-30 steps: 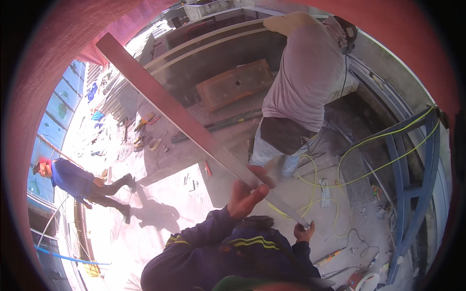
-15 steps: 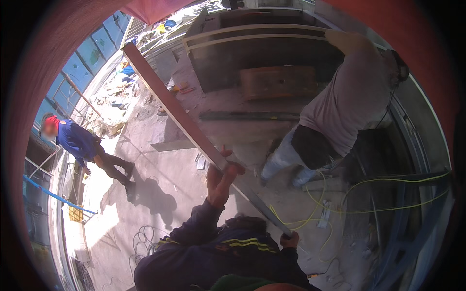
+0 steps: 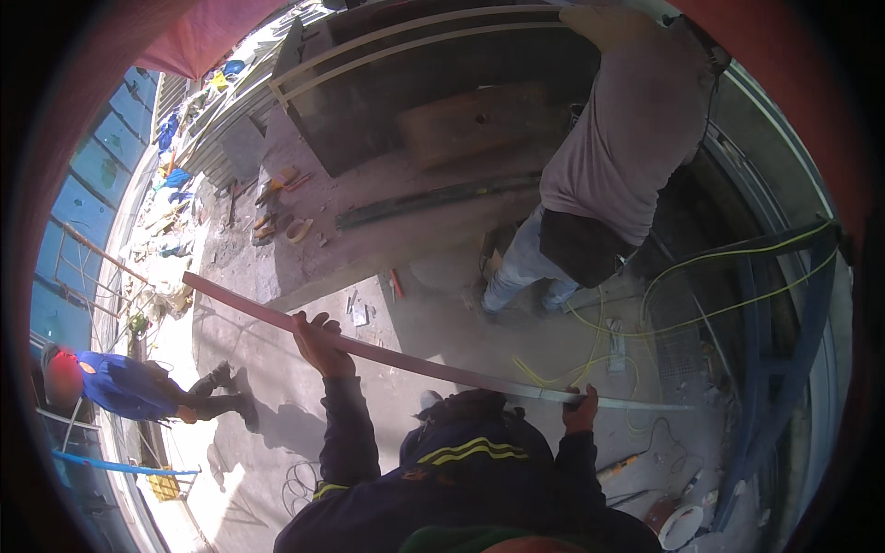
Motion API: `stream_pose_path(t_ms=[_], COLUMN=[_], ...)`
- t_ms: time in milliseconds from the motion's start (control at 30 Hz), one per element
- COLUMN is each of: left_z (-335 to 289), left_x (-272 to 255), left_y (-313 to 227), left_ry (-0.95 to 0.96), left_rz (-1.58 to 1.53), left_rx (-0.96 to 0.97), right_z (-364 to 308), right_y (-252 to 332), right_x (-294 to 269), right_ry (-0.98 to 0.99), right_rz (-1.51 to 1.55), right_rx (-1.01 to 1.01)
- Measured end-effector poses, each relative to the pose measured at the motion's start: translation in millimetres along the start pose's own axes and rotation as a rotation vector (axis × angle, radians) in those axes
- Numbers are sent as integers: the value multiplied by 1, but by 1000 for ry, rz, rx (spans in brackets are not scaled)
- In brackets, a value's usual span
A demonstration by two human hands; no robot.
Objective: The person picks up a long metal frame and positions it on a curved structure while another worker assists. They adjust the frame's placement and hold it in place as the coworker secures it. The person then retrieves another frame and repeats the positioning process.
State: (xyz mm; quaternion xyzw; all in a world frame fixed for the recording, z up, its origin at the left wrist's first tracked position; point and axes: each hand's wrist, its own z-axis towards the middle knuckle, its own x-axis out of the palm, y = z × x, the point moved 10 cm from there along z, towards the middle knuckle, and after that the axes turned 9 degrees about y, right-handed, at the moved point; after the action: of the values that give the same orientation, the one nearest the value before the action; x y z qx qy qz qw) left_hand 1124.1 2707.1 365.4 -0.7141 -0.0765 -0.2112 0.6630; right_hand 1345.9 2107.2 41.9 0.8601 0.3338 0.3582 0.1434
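A long, slim metal bar [image 3: 424, 366] crosses in front of my body. It is reddish brown along its left and middle parts and pale grey towards the right end. My left hand [image 3: 324, 348] is closed round it left of the middle, with the fingertips showing over the far side. Towards the right end, my right hand [image 3: 580, 411] grips the same bar, the thumb up along it. The bar's left end lies farther from me and its right end nearer. Both hands hold it above the dusty floor [image 3: 433, 323].
Ahead on the right, a person in a greyish shirt [image 3: 613, 138] stands at a large dark frame [image 3: 369, 111]. Another person in blue [image 3: 129, 385] is at the left. Yellow cable [image 3: 710, 323] and a white bucket [image 3: 680, 527] lie to the right, debris [image 3: 171, 217] far left.
The bar has swung from a steep slant to nearly crosswise, its far end coming down to the left. My left hand has moved left, my right hand slightly right and up. The view has shifted.
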Motion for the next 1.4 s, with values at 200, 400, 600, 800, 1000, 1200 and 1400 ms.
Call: stream_pose_path(t_ms=[200,400,600,800,1000,1200,1400], left_z=[89,123,107,92,68,45,42], left_x=[-133,-290,-386,-426,-456,-487,-486], left_y=[81,179,260,291,295,283,278], left_ry=[7,-240,-377,-401,-564,-610,-467], left_rz=[-275,-286,-373,-466,-472,-307,-320], left_rx=[-280,-454,-690,-769,-913,-905,-904], right_z=[-85,-171,-216,-239,-267,-292,-302], right_y=[19,-3,-31,-78,-143,-183,-189], right_x=[75,148,204,267,308,331,345], right_ry=[39,115,235,537,762,980,1057], right_rz=[-94,-154,-150,-299,-417,-711,-896], right_rx=[-250,-360,-394,-299,-156,-122,-89])
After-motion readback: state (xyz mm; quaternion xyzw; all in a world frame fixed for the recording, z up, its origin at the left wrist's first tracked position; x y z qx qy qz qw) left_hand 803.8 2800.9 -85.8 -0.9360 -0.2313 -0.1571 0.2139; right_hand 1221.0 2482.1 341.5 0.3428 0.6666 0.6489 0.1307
